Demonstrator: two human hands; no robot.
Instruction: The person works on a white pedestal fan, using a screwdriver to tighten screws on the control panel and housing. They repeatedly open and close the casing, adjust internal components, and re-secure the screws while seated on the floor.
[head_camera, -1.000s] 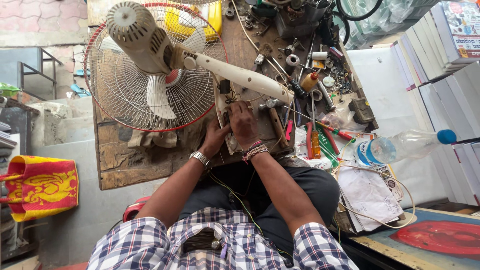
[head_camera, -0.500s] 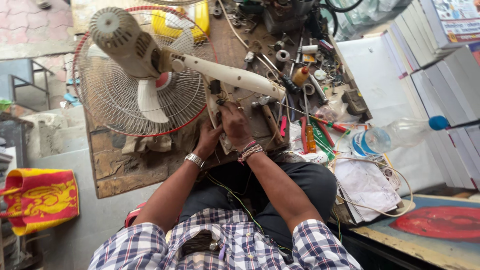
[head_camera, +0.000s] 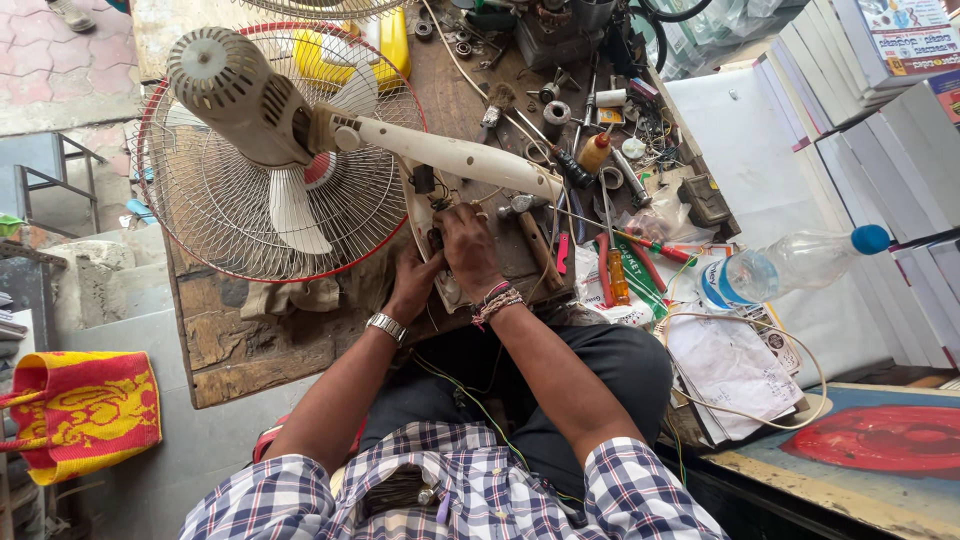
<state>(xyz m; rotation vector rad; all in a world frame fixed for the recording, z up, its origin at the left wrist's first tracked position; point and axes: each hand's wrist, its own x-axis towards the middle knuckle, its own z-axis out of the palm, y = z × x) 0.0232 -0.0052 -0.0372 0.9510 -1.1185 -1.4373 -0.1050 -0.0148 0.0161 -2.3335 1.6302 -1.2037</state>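
Cream pedestal fan (head_camera: 300, 120) is laid on worn wooden worktop (head_camera: 250, 340); its opened base (head_camera: 440, 270) at the near edge is gripped by left hand (head_camera: 415, 285) and right hand (head_camera: 468, 250) together. Wiring exposed, base not reclosed.

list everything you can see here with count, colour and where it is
fan: one, cream body, red-rimmed wire guard, lying on the bench, upper left
fan base: one, cream, open, under both hands
workbench: one, worn brown wood, centre
screwdrivers: several, red, orange and green handles, right of the hands
small bottle: one, orange, among the clutter at the top
water bottle: one, clear with blue cap, lying at right
papers: a stack, white, lower right
bag: one, red and yellow, on the floor at left
wristwatch: one, silver, left wrist
left hand: on the fan base's left edge
right hand: pressed on the fan base
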